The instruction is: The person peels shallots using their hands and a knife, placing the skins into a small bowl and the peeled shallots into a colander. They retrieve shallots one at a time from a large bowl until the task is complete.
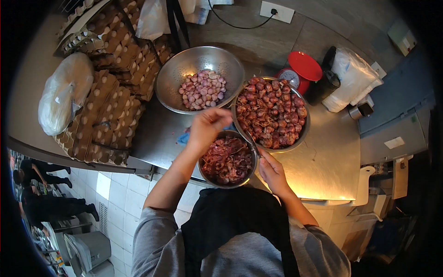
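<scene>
My left hand (208, 128) is raised between the steel colander (170, 87) and the smaller bowl, its fingers drawn together; whether they hold anything is too blurred to tell. In the colander lie peeled shallots (203, 90). My right hand (272, 171) grips a knife (253, 144), whose blade points up over the right rim of the smaller bowl. That bowl (253, 173) is full of reddish-purple skins (227, 159). Beyond my right hand a large steel bowl (308, 131) holds unpeeled red shallots (272, 111).
Stacked egg trays (104, 115) and a plastic bag (67, 92) stand at the left. Behind the large bowl is a red scale (304, 67), beside a dark container (325, 87) and a white bag (350, 78). People in dark clothes (53, 203) are at the far left.
</scene>
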Demonstrator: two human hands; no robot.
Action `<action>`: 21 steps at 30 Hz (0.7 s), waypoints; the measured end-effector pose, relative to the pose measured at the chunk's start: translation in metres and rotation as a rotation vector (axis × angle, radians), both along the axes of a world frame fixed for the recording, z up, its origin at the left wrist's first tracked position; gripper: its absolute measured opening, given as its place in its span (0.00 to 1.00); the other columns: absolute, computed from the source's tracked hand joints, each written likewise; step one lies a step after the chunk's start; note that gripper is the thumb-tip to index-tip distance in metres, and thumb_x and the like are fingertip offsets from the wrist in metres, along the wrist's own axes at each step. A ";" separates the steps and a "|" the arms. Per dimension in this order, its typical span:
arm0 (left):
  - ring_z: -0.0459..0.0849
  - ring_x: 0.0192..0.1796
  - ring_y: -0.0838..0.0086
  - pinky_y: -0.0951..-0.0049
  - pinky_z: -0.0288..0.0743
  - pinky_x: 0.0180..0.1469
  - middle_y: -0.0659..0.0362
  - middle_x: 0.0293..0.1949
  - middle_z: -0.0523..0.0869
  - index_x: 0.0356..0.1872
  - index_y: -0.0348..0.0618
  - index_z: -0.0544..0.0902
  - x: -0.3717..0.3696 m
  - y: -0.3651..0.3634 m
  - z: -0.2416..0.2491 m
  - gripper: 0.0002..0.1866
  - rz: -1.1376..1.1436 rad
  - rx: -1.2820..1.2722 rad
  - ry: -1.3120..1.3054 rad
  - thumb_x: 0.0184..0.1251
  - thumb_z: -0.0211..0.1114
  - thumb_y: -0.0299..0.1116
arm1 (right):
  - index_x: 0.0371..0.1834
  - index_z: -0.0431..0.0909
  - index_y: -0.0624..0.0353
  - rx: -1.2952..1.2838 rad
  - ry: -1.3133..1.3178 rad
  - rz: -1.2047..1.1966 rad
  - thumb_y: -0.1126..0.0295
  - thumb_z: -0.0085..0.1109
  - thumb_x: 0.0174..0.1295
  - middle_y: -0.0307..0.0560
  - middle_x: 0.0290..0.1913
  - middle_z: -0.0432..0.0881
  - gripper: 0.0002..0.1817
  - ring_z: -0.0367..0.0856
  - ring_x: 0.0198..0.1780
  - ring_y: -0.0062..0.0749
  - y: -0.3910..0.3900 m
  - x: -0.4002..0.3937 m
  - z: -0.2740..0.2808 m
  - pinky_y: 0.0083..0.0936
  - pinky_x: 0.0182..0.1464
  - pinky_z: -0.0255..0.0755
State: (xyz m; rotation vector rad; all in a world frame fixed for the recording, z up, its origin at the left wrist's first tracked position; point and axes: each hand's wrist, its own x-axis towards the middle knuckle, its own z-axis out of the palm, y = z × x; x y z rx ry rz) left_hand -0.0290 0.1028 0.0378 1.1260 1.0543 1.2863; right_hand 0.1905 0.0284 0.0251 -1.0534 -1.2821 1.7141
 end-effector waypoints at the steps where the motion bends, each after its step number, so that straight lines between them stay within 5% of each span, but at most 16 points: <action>1: 0.79 0.36 0.80 0.80 0.72 0.41 0.62 0.35 0.83 0.36 0.39 0.80 0.005 -0.004 -0.009 0.08 -0.118 -0.035 0.070 0.54 0.64 0.23 | 0.64 0.57 0.61 0.008 -0.005 -0.008 0.68 0.39 0.67 0.29 0.18 0.58 0.22 0.55 0.18 0.13 0.000 0.002 0.000 0.11 0.21 0.52; 3: 0.82 0.34 0.74 0.75 0.74 0.38 0.57 0.29 0.84 0.30 0.40 0.81 0.016 -0.016 -0.021 0.05 -0.321 -0.019 0.470 0.51 0.64 0.25 | 0.64 0.58 0.61 0.011 0.001 -0.023 0.67 0.40 0.67 0.30 0.18 0.58 0.22 0.56 0.18 0.13 0.000 0.003 -0.002 0.11 0.21 0.53; 5: 0.82 0.33 0.63 0.68 0.74 0.38 0.51 0.30 0.83 0.28 0.38 0.81 0.023 -0.025 -0.032 0.06 -0.354 0.253 0.951 0.47 0.64 0.25 | 0.63 0.58 0.61 0.018 0.000 -0.032 0.67 0.40 0.67 0.30 0.18 0.59 0.22 0.56 0.18 0.13 0.000 0.005 -0.003 0.11 0.21 0.53; 6: 0.81 0.34 0.57 0.62 0.73 0.40 0.48 0.30 0.82 0.30 0.41 0.81 0.024 -0.029 -0.037 0.09 -0.319 0.262 1.026 0.44 0.64 0.27 | 0.63 0.58 0.61 0.024 -0.002 -0.033 0.67 0.40 0.67 0.30 0.18 0.59 0.22 0.56 0.18 0.13 0.000 0.005 -0.002 0.11 0.21 0.53; 9: 0.80 0.38 0.57 0.62 0.73 0.41 0.50 0.33 0.81 0.34 0.40 0.80 0.024 -0.035 -0.043 0.12 -0.414 0.228 1.164 0.45 0.64 0.29 | 0.63 0.58 0.61 0.012 -0.004 -0.038 0.67 0.40 0.67 0.30 0.18 0.59 0.22 0.56 0.18 0.13 -0.001 0.003 -0.001 0.11 0.20 0.53; 15: 0.75 0.47 0.56 0.62 0.71 0.45 0.50 0.42 0.76 0.40 0.39 0.78 0.024 -0.041 -0.055 0.17 -0.473 0.220 1.186 0.46 0.64 0.31 | 0.63 0.58 0.61 -0.016 0.008 -0.009 0.67 0.39 0.68 0.30 0.18 0.60 0.21 0.56 0.18 0.12 -0.001 0.000 -0.010 0.10 0.21 0.53; 21: 0.76 0.44 0.58 0.67 0.71 0.44 0.50 0.40 0.76 0.40 0.36 0.77 0.009 -0.049 -0.042 0.13 -0.128 0.204 0.731 0.52 0.62 0.28 | 0.64 0.59 0.58 -0.068 0.036 0.034 0.67 0.39 0.68 0.28 0.19 0.56 0.21 0.54 0.19 0.10 -0.003 0.000 -0.007 0.08 0.22 0.50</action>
